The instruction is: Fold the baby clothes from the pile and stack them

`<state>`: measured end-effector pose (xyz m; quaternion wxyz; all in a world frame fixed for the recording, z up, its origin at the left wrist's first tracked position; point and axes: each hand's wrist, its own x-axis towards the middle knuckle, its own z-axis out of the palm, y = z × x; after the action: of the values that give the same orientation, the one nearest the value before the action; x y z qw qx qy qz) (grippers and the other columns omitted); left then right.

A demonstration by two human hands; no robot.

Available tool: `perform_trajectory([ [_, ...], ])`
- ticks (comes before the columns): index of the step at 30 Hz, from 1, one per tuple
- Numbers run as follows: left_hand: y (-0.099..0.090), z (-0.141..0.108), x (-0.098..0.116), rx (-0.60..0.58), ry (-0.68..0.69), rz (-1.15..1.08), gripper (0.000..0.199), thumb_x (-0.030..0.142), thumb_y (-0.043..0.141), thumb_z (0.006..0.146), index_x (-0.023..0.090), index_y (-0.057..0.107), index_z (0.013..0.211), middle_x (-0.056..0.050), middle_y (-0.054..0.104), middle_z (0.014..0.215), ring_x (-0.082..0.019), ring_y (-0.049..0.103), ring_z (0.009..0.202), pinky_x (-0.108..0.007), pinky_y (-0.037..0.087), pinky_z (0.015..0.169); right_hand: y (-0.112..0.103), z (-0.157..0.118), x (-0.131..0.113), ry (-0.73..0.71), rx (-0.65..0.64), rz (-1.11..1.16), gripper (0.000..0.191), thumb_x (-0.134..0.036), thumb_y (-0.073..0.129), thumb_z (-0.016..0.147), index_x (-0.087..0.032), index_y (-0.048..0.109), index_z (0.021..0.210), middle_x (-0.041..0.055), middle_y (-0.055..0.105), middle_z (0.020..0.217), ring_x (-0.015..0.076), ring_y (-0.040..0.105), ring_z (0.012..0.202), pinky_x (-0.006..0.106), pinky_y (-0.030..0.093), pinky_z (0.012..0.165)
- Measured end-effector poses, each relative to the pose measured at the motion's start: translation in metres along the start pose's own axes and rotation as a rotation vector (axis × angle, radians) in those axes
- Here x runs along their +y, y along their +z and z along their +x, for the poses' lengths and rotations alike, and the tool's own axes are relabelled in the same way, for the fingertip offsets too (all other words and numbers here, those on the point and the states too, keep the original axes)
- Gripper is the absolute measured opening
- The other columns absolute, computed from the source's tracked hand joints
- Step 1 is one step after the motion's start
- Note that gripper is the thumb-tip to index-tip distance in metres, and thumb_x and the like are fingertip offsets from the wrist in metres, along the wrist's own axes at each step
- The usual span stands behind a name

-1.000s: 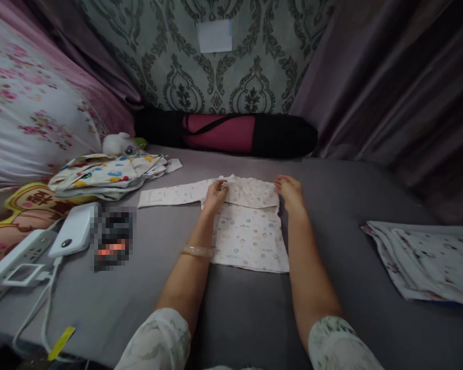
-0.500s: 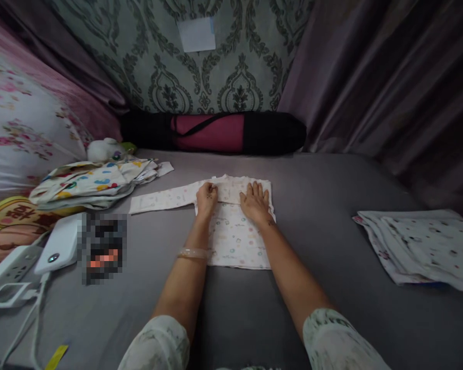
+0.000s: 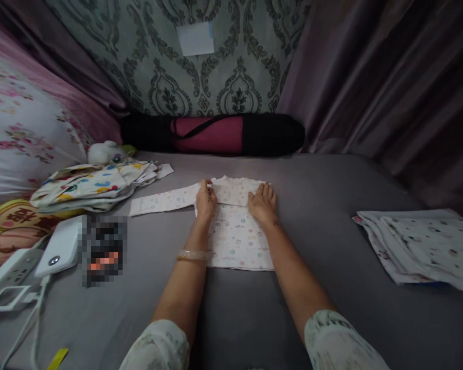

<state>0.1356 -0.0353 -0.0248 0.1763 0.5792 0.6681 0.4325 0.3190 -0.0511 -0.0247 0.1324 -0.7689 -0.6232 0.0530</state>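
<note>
A small white long-sleeved shirt (image 3: pixel 237 241) with a pale print lies flat in front of me. Its left sleeve stretches out to the left, and the other sleeve is folded across the upper body. My left hand (image 3: pixel 206 203) rests on edge at the shirt's left shoulder, its fingers loosely extended and partly hidden. At the right edge, my right hand (image 3: pixel 263 203) lies palm down and flat on the folded sleeve, fingers stretched forward.
Patterned clothes (image 3: pixel 96 185) are piled at left, near a white plush toy (image 3: pixel 104 152). A power strip (image 3: pixel 13 270) and a white charging device (image 3: pixel 61 246) sit closer. Folded clothes (image 3: pixel 428 241) lie right. A black-and-pink long bag (image 3: pixel 212 134) lines the wall.
My right hand has slid a little to the right along the folded sleeve. My left hand has loosened from a closed pinch, its fingers now pointing more forward.
</note>
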Motion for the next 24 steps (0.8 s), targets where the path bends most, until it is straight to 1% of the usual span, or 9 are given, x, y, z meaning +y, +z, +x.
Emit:
perform_trajectory([
  [2, 0.002, 0.001, -0.002, 0.002, 0.018, 0.001, 0.026, 0.013, 0.041, 0.086, 0.022, 0.056, 0.105, -0.001, 0.059, 0.078, -0.015, 0.056, 0.068, -0.026, 0.045, 0.068, 0.003, 0.000, 0.002, 0.003, 0.003, -0.007, 0.066, -0.038, 0.028, 0.096, 0.006, 0.026, 0.146, 0.0231, 0.020, 0.156, 0.0328, 0.016, 0.143, 0.045, 0.014, 0.114],
  [4, 0.004, 0.003, -0.005, 0.016, 0.038, 0.000, 0.023, 0.012, 0.041, 0.085, 0.021, 0.056, 0.100, 0.000, 0.057, 0.075, -0.015, 0.054, 0.067, -0.026, 0.044, 0.068, 0.005, 0.000, 0.002, -0.006, 0.011, -0.013, 0.067, -0.039, 0.027, 0.097, 0.006, 0.028, 0.145, 0.0237, 0.019, 0.155, 0.0330, 0.015, 0.143, 0.045, 0.014, 0.114],
  [8, 0.006, 0.006, -0.009, 0.043, 0.080, 0.007, 0.021, 0.010, 0.043, 0.082, 0.020, 0.058, 0.092, -0.002, 0.058, 0.077, -0.016, 0.055, 0.072, -0.027, 0.043, 0.072, 0.005, 0.001, 0.002, -0.011, 0.000, -0.008, 0.068, -0.041, 0.025, 0.097, 0.006, 0.027, 0.146, 0.0234, 0.019, 0.156, 0.0325, 0.014, 0.144, 0.045, 0.014, 0.114],
  [12, 0.005, 0.006, -0.010, 0.049, 0.126, 0.025, 0.025, 0.006, 0.043, 0.075, 0.019, 0.060, 0.087, -0.003, 0.060, 0.080, -0.018, 0.056, 0.079, -0.028, 0.043, 0.076, 0.002, 0.003, 0.004, 0.053, -0.001, 0.013, 0.069, -0.042, 0.026, 0.097, 0.005, 0.024, 0.147, 0.0231, 0.019, 0.156, 0.0331, 0.019, 0.142, 0.045, 0.015, 0.114],
  [14, 0.004, 0.006, -0.010, 0.031, 0.142, 0.042, 0.028, 0.004, 0.042, 0.071, 0.019, 0.062, 0.083, -0.003, 0.061, 0.081, -0.018, 0.057, 0.080, -0.029, 0.044, 0.078, 0.001, 0.004, 0.005, 0.079, -0.007, 0.006, 0.070, -0.042, 0.027, 0.096, 0.006, 0.023, 0.147, 0.0237, 0.021, 0.155, 0.0334, 0.020, 0.142, 0.045, 0.015, 0.114],
  [17, 0.004, 0.006, -0.013, -0.021, 0.138, 0.061, 0.027, 0.004, 0.043, 0.067, 0.018, 0.064, 0.075, -0.004, 0.062, 0.084, -0.019, 0.059, 0.081, -0.031, 0.045, 0.083, 0.002, 0.004, 0.007, 0.075, -0.008, -0.010, 0.070, -0.042, 0.026, 0.096, 0.006, 0.025, 0.147, 0.0238, 0.022, 0.155, 0.0334, 0.020, 0.142, 0.046, 0.014, 0.114],
  [19, 0.005, 0.006, -0.014, -0.033, 0.133, 0.063, 0.028, 0.005, 0.043, 0.069, 0.017, 0.067, 0.076, -0.006, 0.064, 0.089, -0.019, 0.060, 0.085, -0.032, 0.046, 0.087, 0.002, 0.003, 0.008, 0.075, 0.000, -0.014, 0.069, -0.042, 0.025, 0.096, 0.006, 0.025, 0.146, 0.0243, 0.023, 0.154, 0.0338, 0.021, 0.142, 0.047, 0.015, 0.114],
  [21, 0.006, 0.007, -0.016, -0.026, 0.130, 0.072, 0.031, 0.006, 0.042, 0.072, 0.016, 0.069, 0.083, -0.008, 0.066, 0.094, -0.020, 0.061, 0.090, -0.033, 0.046, 0.090, 0.000, 0.002, 0.007, 0.070, 0.003, -0.017, 0.069, -0.041, 0.026, 0.096, 0.007, 0.026, 0.146, 0.0251, 0.024, 0.153, 0.0344, 0.022, 0.141, 0.048, 0.015, 0.113],
  [24, 0.008, 0.008, -0.015, -0.018, 0.148, 0.117, 0.032, 0.007, 0.042, 0.076, 0.015, 0.069, 0.091, -0.010, 0.066, 0.098, -0.021, 0.062, 0.094, -0.034, 0.046, 0.092, -0.005, 0.001, 0.005, 0.001, 0.027, -0.037, 0.065, -0.038, 0.027, 0.097, 0.005, 0.028, 0.145, 0.0244, 0.023, 0.154, 0.0341, 0.019, 0.142, 0.050, 0.011, 0.114],
])
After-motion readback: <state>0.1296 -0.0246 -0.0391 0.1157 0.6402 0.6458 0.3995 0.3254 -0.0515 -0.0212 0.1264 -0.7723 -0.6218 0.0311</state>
